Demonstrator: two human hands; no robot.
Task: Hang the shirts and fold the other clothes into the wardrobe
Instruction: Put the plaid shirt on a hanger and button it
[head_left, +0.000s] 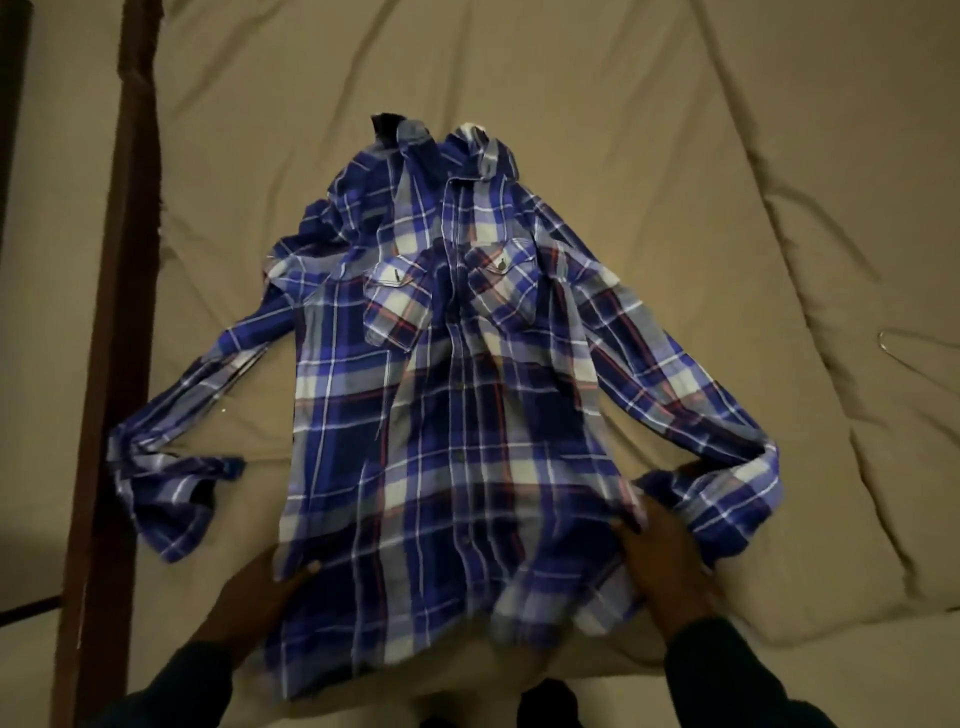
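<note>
Head view: your left hand (249, 597) and right hand (660, 561) grip shirt (447, 395) hem; collar points away; hanger (904, 353) lies nearer your right.

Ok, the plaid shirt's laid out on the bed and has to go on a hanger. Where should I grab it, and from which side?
Probably at the shoulders just below the collar, reaching over from the near edge. The plaid shirt lies front-up, collar at the far end, while the left hand and right hand hold only its near hem. A wire hanger lies to the right on the bed.
</note>
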